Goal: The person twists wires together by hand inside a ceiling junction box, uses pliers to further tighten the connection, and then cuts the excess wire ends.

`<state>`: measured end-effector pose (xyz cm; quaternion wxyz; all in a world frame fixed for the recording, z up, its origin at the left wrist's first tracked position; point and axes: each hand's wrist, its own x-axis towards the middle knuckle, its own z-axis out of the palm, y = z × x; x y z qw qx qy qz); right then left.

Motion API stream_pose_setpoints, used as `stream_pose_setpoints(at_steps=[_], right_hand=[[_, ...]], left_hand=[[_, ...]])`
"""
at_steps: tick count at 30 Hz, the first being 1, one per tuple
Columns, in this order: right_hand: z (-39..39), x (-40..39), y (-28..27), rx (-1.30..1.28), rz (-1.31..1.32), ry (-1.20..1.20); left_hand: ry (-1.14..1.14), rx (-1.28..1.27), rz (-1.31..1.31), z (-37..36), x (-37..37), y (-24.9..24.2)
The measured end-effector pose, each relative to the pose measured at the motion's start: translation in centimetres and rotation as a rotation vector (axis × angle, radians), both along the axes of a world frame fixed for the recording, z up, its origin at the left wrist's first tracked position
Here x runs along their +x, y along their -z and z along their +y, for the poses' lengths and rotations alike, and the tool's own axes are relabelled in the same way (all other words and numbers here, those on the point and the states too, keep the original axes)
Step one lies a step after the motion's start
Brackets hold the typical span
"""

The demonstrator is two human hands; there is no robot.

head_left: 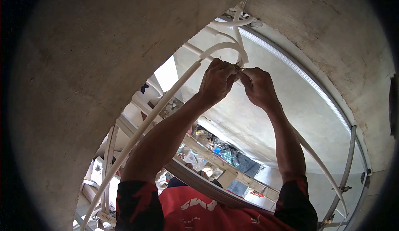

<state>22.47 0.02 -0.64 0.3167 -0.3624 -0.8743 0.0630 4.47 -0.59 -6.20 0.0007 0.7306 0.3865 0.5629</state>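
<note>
Both hands are raised together near the top of an opening. My left hand point(217, 80) has its fingers pinched at a small bundle of thin strands point(237, 67), too small to make out clearly. My right hand point(258, 86) pinches the same bundle from the other side, its fingertips close to those of my left hand. Just above the hands curves a white corrugated tube point(224, 46), which joins a long white pipe point(141, 129) running down to the lower left.
Rough concrete point(95, 44) surrounds the opening. A curved metal track point(303, 66) arcs along the right, with a metal bar point(347, 160) and another white pipe point(320, 162) lower down. Wooden planks point(220, 163) and scattered items lie far below.
</note>
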Motion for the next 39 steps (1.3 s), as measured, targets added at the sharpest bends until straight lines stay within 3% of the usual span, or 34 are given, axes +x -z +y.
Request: stream_pose_setpoints(at_steps=[5, 8, 15, 18, 27, 39], right_hand=[[0.1, 2.0, -0.3, -0.144, 0.002, 0.033], [0.0, 2.0, 0.0, -0.102, 0.164, 0.102], [-0.9, 1.0, 0.7, 0.262, -0.087, 0.078], [-0.7, 0.5, 0.5, 0.381, -0.010, 0.072], [0.1, 0.5, 0.8, 0.452, -0.199, 0.027], [0.0, 0.4, 0.9, 0.331, -0.148, 0.023]], left_hand=[[-0.002, 0.041, 0.002, 0.0, 0.2, 0.0], [0.011, 0.072, 0.027, 0.1, 0.0, -0.1], [0.035, 0.099, 0.046, 0.3, -0.2, -0.1], [0.037, 0.099, 0.043, 0.2, -0.2, -0.2], [0.067, 0.065, 0.044, 0.1, -0.3, -0.4], [0.051, 0.045, 0.082, 0.0, -0.3, -0.3]])
